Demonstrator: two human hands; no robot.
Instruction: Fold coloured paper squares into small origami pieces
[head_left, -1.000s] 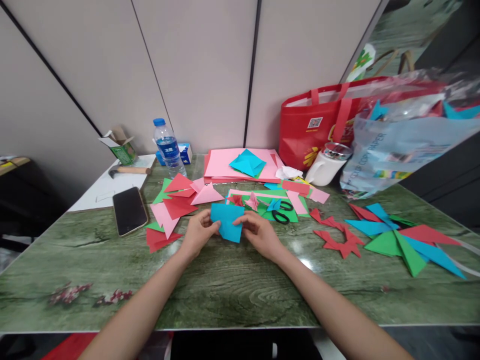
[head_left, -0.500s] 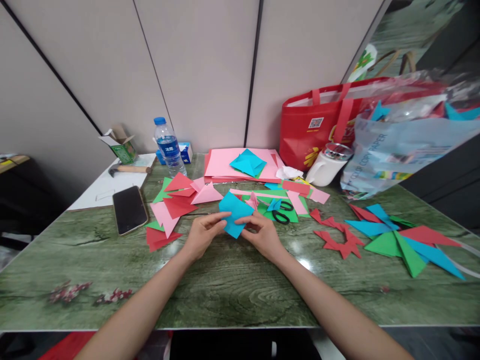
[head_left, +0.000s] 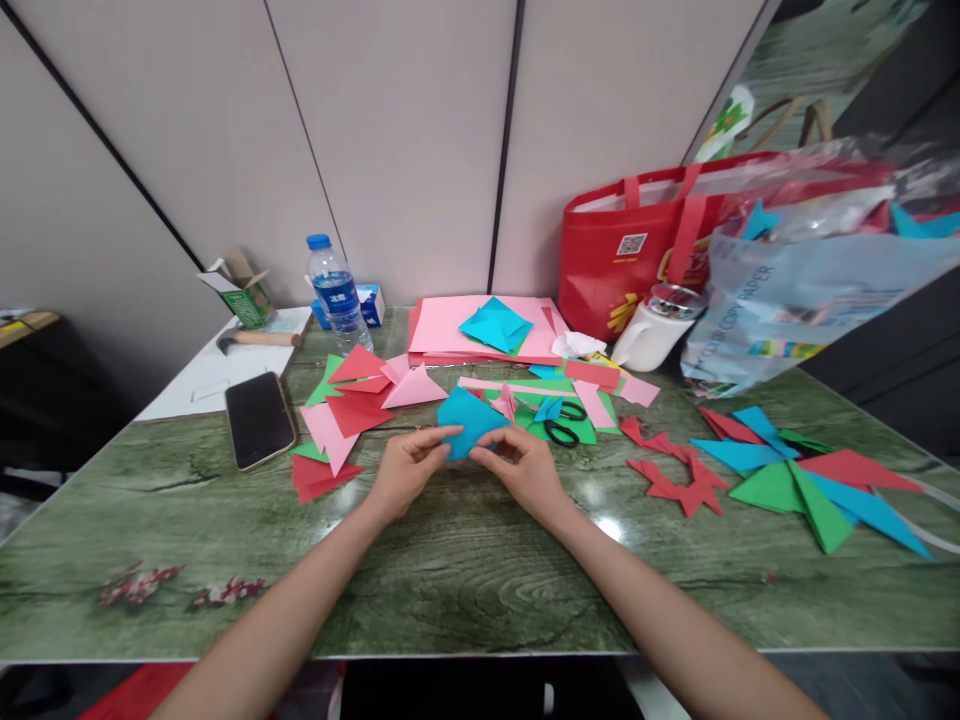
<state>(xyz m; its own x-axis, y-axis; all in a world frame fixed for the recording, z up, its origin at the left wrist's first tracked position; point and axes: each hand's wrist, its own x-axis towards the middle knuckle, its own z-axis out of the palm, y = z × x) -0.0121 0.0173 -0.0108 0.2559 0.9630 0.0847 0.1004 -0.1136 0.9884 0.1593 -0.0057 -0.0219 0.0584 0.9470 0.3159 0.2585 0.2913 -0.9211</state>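
A folded piece of blue paper point(head_left: 466, 420) is held up between both hands over the middle of the green table. My left hand point(head_left: 411, 462) pinches its left edge with thumb and fingers. On the right side, my right hand point(head_left: 517, 462) grips the paper's lower right edge, thumb in front. Just behind the paper lie a small pink folded piece point(head_left: 505, 402), green sheets and scissors with black handles point(head_left: 562, 432). Folded red, pink and green pieces point(head_left: 360, 412) are spread left of my left hand.
Pink sheets point(head_left: 442, 330) lie at the back. A bottle point(head_left: 337, 300), phone point(head_left: 259, 420) and hammer point(head_left: 262, 339) stand or lie left. Right are a white mug point(head_left: 651, 338), red bag point(head_left: 600, 260), plastic bag point(head_left: 810, 310), red zigzag ring point(head_left: 694, 490) and colored folded shapes point(head_left: 772, 485).
The blue paper's lower corner has been turned up or tilted out of sight, so less of it shows. My right thumb has moved onto its lower edge.
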